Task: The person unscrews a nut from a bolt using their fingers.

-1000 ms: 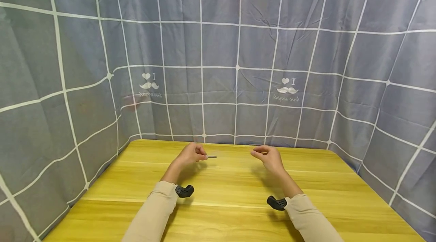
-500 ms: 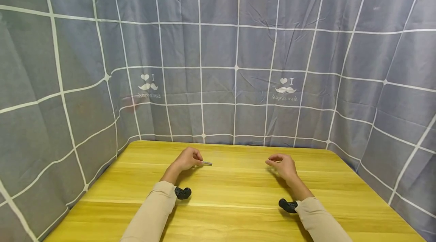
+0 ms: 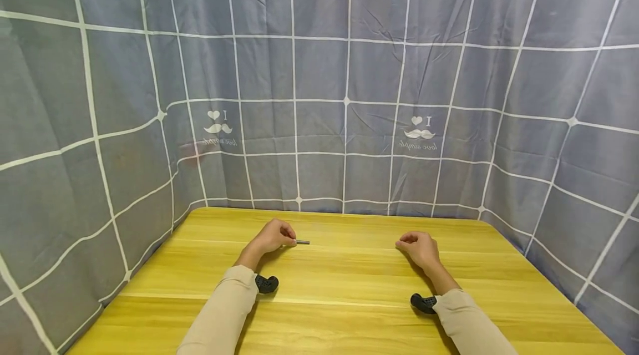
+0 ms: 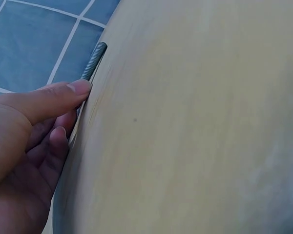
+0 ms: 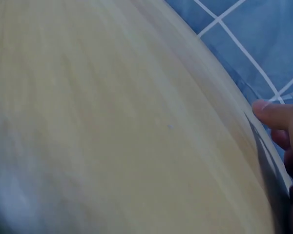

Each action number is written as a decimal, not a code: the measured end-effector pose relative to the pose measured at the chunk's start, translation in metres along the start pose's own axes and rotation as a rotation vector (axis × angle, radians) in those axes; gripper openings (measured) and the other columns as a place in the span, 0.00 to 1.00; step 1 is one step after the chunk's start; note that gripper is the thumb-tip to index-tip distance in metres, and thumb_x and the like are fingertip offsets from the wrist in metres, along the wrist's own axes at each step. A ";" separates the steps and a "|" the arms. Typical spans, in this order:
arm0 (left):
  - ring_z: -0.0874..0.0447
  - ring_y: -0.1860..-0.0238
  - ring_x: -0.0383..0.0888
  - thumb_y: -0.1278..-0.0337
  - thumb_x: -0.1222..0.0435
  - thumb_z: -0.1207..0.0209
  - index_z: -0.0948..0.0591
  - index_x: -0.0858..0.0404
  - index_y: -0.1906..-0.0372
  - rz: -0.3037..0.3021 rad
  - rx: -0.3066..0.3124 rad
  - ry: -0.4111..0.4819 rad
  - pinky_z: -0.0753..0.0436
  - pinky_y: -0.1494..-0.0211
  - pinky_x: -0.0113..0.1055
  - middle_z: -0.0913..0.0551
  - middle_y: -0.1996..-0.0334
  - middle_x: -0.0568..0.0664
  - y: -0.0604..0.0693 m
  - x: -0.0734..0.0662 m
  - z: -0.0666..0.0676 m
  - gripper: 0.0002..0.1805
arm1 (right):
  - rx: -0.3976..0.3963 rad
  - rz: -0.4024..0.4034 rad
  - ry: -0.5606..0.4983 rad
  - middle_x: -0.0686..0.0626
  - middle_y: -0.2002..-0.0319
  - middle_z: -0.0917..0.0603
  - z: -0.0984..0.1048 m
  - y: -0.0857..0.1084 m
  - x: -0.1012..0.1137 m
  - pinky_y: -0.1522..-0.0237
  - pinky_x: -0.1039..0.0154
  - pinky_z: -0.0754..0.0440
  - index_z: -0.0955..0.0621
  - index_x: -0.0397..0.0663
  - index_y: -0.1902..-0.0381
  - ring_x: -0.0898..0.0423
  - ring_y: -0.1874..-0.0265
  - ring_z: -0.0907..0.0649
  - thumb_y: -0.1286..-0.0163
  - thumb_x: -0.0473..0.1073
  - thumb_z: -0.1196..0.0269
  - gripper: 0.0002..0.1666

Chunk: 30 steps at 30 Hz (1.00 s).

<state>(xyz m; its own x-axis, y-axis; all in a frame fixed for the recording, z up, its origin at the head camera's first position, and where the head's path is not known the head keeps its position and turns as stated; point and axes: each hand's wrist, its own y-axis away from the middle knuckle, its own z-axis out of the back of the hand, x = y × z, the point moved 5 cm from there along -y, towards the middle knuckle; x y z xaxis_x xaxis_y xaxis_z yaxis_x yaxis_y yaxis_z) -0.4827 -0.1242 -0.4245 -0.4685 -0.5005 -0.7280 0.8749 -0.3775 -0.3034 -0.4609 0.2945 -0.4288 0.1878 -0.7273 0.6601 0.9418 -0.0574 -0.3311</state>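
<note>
My left hand (image 3: pixel 273 234) pinches a grey metal bolt (image 3: pixel 303 242) between thumb and fingers, above the left middle of the table. In the left wrist view the threaded shaft of the bolt (image 4: pixel 94 59) sticks out past the thumb tip; its other end is hidden by the fingers. Well to the right, and apart from the bolt, my right hand (image 3: pixel 420 247) is held with the thumb against the bent fingers. The right wrist view shows the thumb (image 5: pixel 271 114) and some curled fingers at the edge; whether something small sits between the fingertips cannot be seen.
A yellow wood-grain table (image 3: pixel 344 288) lies under both hands. Grey curtain cloth (image 3: pixel 319 77) with white grid lines hangs behind the table and along both sides. Each cuff has a black curved device (image 3: pixel 267 284) at the wrist.
My right hand has moved right and nearer to me, away from the left hand. The left hand, still pinching the bolt, has come slightly nearer and lower.
</note>
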 end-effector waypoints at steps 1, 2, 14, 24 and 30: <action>0.26 0.71 0.40 0.46 0.77 0.28 0.14 0.71 0.69 0.004 0.002 0.001 0.26 0.66 0.35 0.16 0.74 0.48 0.000 0.000 0.000 0.04 | 0.000 -0.010 0.023 0.52 0.68 0.12 0.001 0.000 -0.001 0.57 0.48 0.22 0.11 0.45 0.64 0.46 0.64 0.16 0.34 0.45 0.26 0.09; 0.26 0.71 0.40 0.46 0.77 0.28 0.14 0.71 0.69 0.010 0.004 0.000 0.26 0.66 0.35 0.16 0.74 0.48 -0.001 0.001 0.000 0.04 | -0.001 -0.025 0.043 0.52 0.68 0.12 0.002 0.000 -0.003 0.57 0.47 0.23 0.10 0.47 0.64 0.46 0.63 0.16 0.34 0.46 0.26 0.09; 0.25 0.71 0.40 0.46 0.75 0.27 0.13 0.68 0.68 0.049 -0.002 -0.005 0.25 0.64 0.35 0.16 0.74 0.45 -0.004 0.002 -0.003 0.05 | 0.079 -0.069 0.094 0.52 0.62 0.12 0.001 0.003 -0.011 0.51 0.34 0.32 0.10 0.51 0.59 0.44 0.59 0.16 0.32 0.54 0.28 0.14; 0.25 0.71 0.41 0.46 0.76 0.27 0.14 0.71 0.66 0.085 0.011 0.043 0.24 0.66 0.35 0.15 0.73 0.48 -0.002 0.000 -0.002 0.05 | 0.077 -0.071 0.087 0.53 0.64 0.12 0.000 0.003 -0.010 0.51 0.36 0.32 0.10 0.50 0.60 0.45 0.60 0.16 0.33 0.53 0.27 0.13; 0.22 0.69 0.42 0.45 0.74 0.26 0.14 0.73 0.60 0.110 0.025 0.085 0.23 0.65 0.35 0.14 0.69 0.49 -0.001 0.002 -0.004 0.10 | 0.052 -0.049 0.033 0.48 0.59 0.12 0.001 0.003 -0.011 0.54 0.43 0.27 0.11 0.46 0.55 0.43 0.57 0.16 0.33 0.51 0.27 0.16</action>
